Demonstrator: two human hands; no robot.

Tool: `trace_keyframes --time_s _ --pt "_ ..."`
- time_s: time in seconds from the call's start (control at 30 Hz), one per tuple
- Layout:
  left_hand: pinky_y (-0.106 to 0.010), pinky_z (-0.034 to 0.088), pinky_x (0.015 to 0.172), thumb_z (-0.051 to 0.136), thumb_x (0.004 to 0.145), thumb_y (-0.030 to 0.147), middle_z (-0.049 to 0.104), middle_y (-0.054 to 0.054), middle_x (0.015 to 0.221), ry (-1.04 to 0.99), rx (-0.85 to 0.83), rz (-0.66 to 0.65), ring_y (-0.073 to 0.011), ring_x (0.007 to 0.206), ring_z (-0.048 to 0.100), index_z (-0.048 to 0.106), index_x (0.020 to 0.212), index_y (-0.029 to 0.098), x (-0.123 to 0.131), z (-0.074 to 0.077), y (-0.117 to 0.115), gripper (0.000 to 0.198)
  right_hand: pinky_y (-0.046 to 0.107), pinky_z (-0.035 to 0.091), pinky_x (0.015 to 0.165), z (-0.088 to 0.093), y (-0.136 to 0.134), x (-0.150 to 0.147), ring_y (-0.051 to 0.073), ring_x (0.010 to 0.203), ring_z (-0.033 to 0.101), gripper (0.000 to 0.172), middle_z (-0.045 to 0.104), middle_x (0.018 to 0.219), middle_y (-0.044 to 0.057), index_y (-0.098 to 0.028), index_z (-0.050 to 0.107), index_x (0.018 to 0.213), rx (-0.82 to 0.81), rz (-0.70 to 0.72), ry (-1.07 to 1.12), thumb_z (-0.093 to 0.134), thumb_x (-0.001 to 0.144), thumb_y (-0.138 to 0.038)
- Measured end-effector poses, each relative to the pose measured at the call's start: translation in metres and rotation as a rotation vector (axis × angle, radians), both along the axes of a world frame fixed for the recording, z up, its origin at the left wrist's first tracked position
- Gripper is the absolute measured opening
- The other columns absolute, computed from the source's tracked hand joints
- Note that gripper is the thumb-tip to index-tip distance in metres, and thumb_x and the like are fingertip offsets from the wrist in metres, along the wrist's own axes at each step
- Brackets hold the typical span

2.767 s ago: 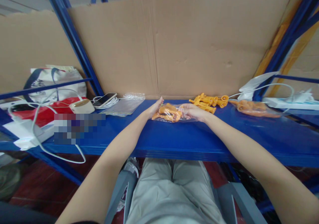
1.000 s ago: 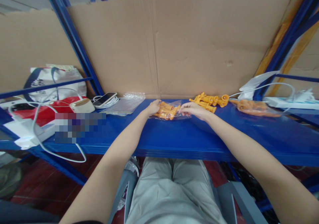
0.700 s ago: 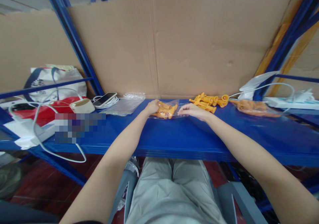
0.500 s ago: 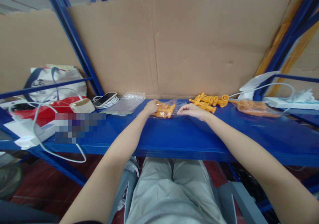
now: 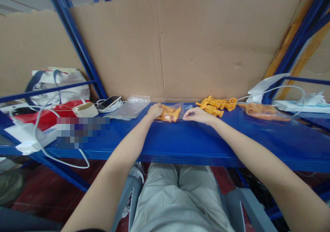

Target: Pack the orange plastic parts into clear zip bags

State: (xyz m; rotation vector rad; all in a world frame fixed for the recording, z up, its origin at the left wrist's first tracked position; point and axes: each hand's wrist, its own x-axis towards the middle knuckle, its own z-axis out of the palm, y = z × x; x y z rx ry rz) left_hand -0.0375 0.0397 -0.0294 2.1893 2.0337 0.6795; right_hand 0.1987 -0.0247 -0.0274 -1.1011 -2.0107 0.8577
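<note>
A clear plastic bag (image 5: 180, 112) with several orange plastic pieces (image 5: 170, 113) inside lies on the blue shelf. My left hand (image 5: 155, 111) is closed on the bag's left end, its fingertips partly hidden behind the contents. At the other end, my right hand (image 5: 196, 115) pinches the bag's edge between thumb and fingers. Just beyond my right hand sits a loose pile of orange pieces (image 5: 215, 104), some with round, hollow, flared ends. Their exact kind is hard to make out.
Flat clear bags (image 5: 126, 109) lie to the left, beside a phone (image 5: 108, 103) and white cable. A filled bag (image 5: 265, 112) of orange pieces rests at right. Farther left are a red item (image 5: 41, 116) and white adapters. Cardboard (image 5: 206, 46) stands behind the blue shelf (image 5: 177, 140).
My left hand has shifted very slightly along the bag's left end. The bag, my right hand and the loose orange pieces look almost the same.
</note>
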Motion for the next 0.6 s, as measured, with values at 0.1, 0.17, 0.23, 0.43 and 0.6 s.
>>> trace_keyframes --time_s 0.1,0.17,0.23,0.43,0.6 --pt "-0.030 0.047 0.092 0.042 0.084 0.016 0.068 -0.012 0.117 0.007 0.025 0.032 -0.0252 0.111 0.062 0.067 0.106 0.017 0.002 0.003 -0.004 0.033 0.036 0.047 0.083 0.000 0.001 0.000 0.018 0.079 0.062 0.009 0.069 0.073 0.001 -0.019 0.069 0.065 0.017 -0.008 -0.002 0.072 0.066 -0.026" --pt "-0.031 0.047 0.091 0.044 0.082 0.017 0.070 -0.011 0.113 0.006 0.043 0.059 -0.0256 0.109 0.063 0.069 0.101 0.018 0.003 0.006 -0.008 0.031 0.037 0.047 0.083 -0.001 0.002 0.000 0.018 0.079 0.063 0.007 0.069 0.074 0.002 -0.019 0.068 0.064 0.035 -0.016 -0.004 0.071 0.067 -0.025" --pt "-0.031 0.048 0.089 0.046 0.082 0.020 0.071 -0.011 0.110 0.008 0.051 0.080 -0.0261 0.107 0.063 0.070 0.098 0.018 0.005 0.009 -0.012 0.029 0.037 0.047 0.083 -0.001 0.004 0.001 0.018 0.079 0.063 0.006 0.069 0.075 0.002 -0.019 0.068 0.064 0.057 -0.032 -0.009 0.069 0.068 -0.023" --pt "-0.031 0.049 0.084 0.044 0.086 0.033 0.072 -0.014 0.100 0.045 0.057 0.120 -0.0284 0.104 0.065 0.072 0.089 0.016 0.006 0.016 -0.018 0.033 0.037 0.046 0.086 -0.002 0.012 0.010 0.020 0.083 0.062 0.009 0.067 0.078 0.005 -0.018 0.065 0.063 0.239 -0.231 -0.116 0.062 0.071 -0.015" --pt "-0.032 0.047 0.089 0.042 0.087 0.034 0.071 -0.013 0.109 0.018 0.057 0.102 -0.0272 0.108 0.063 0.069 0.097 0.017 0.006 0.014 -0.012 0.033 0.040 0.045 0.089 -0.001 0.018 0.019 0.024 0.095 0.060 0.008 0.065 0.093 0.009 -0.018 0.065 0.075 0.375 -0.524 -0.287 0.058 0.073 -0.015"
